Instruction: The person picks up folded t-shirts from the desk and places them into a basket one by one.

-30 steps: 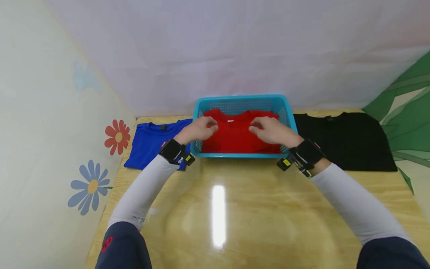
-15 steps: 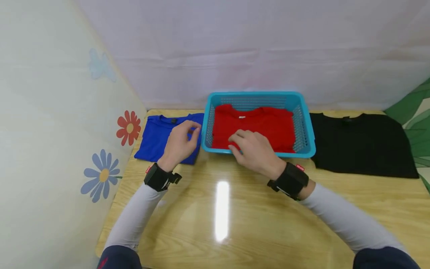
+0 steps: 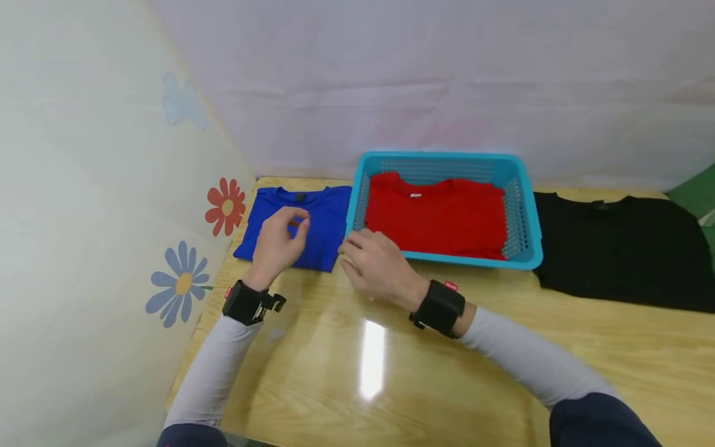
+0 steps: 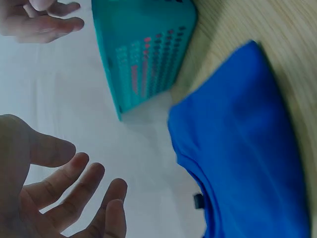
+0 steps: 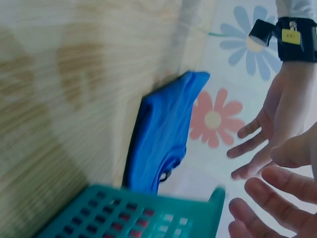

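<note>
A folded blue T-shirt lies on the table, left of the turquoise basket. Over it hovers my left hand, fingers loosely bent and apart from the cloth; the left wrist view also shows this hand holding nothing. My right hand hangs by the basket's front left corner, and in the right wrist view its relaxed fingers hold nothing. Inside the basket a folded red T-shirt lies flat with its collar toward the back.
To the right of the basket a folded black T-shirt lies on the wooden table. A pale wall covering rises behind the table. The left wall carries flower decorations.
Both hands have left the red T-shirt in the basket and moved left toward the blue T-shirt. The head view has shifted left, so basket and shirts appear farther right.
</note>
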Available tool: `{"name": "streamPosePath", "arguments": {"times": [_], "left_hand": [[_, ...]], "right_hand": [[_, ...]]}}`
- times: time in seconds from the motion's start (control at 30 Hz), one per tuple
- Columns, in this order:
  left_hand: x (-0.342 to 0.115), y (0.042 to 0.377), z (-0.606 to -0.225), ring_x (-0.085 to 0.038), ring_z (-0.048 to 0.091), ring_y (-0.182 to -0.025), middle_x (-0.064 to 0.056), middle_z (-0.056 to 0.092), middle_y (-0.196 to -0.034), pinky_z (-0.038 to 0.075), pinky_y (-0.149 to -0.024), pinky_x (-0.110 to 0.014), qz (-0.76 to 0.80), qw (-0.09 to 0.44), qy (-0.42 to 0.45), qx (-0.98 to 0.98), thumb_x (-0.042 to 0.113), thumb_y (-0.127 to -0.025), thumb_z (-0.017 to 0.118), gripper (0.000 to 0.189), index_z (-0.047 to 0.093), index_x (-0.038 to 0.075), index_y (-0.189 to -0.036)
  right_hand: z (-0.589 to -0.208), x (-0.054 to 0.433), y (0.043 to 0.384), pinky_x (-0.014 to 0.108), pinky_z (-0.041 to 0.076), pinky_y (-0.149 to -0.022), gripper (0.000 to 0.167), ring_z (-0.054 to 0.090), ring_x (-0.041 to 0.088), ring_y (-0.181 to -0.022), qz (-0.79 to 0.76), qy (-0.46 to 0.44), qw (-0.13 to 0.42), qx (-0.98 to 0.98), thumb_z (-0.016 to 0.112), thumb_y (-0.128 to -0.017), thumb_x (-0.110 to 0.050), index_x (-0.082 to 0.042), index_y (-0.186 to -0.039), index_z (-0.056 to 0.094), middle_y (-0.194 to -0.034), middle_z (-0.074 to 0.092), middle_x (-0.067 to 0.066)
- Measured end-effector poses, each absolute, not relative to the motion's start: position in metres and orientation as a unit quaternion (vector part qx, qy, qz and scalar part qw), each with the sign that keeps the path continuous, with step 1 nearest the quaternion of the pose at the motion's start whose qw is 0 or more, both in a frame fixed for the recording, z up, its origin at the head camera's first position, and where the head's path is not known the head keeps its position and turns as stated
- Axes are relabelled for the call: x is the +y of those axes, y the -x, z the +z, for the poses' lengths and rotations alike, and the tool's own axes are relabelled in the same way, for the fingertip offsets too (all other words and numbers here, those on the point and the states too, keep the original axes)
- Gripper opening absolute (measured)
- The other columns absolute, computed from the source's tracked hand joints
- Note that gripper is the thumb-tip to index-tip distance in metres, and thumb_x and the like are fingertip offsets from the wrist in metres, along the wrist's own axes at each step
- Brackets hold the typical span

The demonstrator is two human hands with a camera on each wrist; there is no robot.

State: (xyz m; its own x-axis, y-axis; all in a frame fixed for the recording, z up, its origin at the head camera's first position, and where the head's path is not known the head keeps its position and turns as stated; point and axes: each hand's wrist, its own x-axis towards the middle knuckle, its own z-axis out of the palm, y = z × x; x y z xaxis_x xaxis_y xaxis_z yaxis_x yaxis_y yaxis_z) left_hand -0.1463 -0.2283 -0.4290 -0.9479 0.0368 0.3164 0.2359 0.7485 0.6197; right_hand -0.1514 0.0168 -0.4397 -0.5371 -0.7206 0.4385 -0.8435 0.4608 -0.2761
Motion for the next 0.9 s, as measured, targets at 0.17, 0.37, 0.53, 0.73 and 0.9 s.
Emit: {"name": "streamPosePath", "arguments": {"times": [0.17, 0.37, 0.53, 0.73, 0.9], "left_hand": [[-0.243, 0.148, -0.433, -0.037, 0.073, -0.107, -0.019, 0.075, -0.120, 0.060, -0.079, -0.050, -0.338, 0.126, 0.044, -0.932, 0.014, -0.105, 0.068, 0.020, 0.074, 0.000, -0.118], [-0.265, 0.152, -0.447, -0.040, 0.063, -0.129, -0.023, 0.068, -0.135, 0.052, -0.108, -0.055, -0.343, 0.105, 0.019, -0.933, 0.013, -0.105, 0.066, 0.028, 0.070, -0.005, -0.126], [-0.276, 0.159, -0.467, -0.044, 0.054, -0.141, -0.028, 0.060, -0.146, 0.043, -0.118, -0.057, -0.350, 0.078, -0.005, -0.934, 0.013, -0.105, 0.065, 0.038, 0.064, -0.008, -0.136], [-0.283, 0.170, -0.488, -0.048, 0.035, -0.155, -0.025, 0.041, -0.167, 0.029, -0.124, -0.069, -0.307, 0.005, -0.059, -0.950, 0.024, -0.107, 0.061, 0.053, 0.053, 0.000, -0.153], [-0.285, 0.179, -0.494, -0.063, 0.004, -0.158, -0.024, 0.016, -0.177, 0.014, -0.123, -0.080, -0.264, -0.082, -0.094, -0.957, 0.039, -0.107, 0.061, 0.070, 0.035, 0.012, -0.167]], "right_hand": [[-0.443, -0.006, 0.151, 0.035, 0.060, -0.091, 0.022, 0.068, 0.025, -0.103, 0.245, -0.485, 0.085, -0.835, 0.071, -0.103, -0.015, -0.002, -0.120, 0.075, -0.114, 0.073, 0.011], [-0.452, -0.037, 0.155, 0.041, 0.058, -0.100, 0.031, 0.067, 0.030, -0.114, 0.263, -0.465, 0.002, -0.845, 0.067, -0.105, -0.017, 0.001, -0.130, 0.068, -0.126, 0.069, 0.015], [-0.466, -0.060, 0.156, 0.048, 0.048, -0.118, 0.043, 0.059, 0.037, -0.136, 0.245, -0.427, -0.057, -0.868, 0.061, -0.110, -0.027, 0.002, -0.141, 0.061, -0.144, 0.062, 0.021], [-0.483, -0.077, 0.164, 0.056, 0.026, -0.131, 0.047, 0.041, 0.044, -0.154, 0.178, -0.404, -0.100, -0.892, 0.056, -0.112, -0.030, 0.000, -0.148, 0.059, -0.160, 0.049, 0.027], [-0.494, -0.086, 0.175, 0.062, 0.020, -0.131, 0.053, 0.019, 0.051, -0.161, 0.165, -0.357, -0.162, -0.905, 0.049, -0.114, -0.034, -0.008, -0.160, 0.048, -0.172, 0.030, 0.026]]}}
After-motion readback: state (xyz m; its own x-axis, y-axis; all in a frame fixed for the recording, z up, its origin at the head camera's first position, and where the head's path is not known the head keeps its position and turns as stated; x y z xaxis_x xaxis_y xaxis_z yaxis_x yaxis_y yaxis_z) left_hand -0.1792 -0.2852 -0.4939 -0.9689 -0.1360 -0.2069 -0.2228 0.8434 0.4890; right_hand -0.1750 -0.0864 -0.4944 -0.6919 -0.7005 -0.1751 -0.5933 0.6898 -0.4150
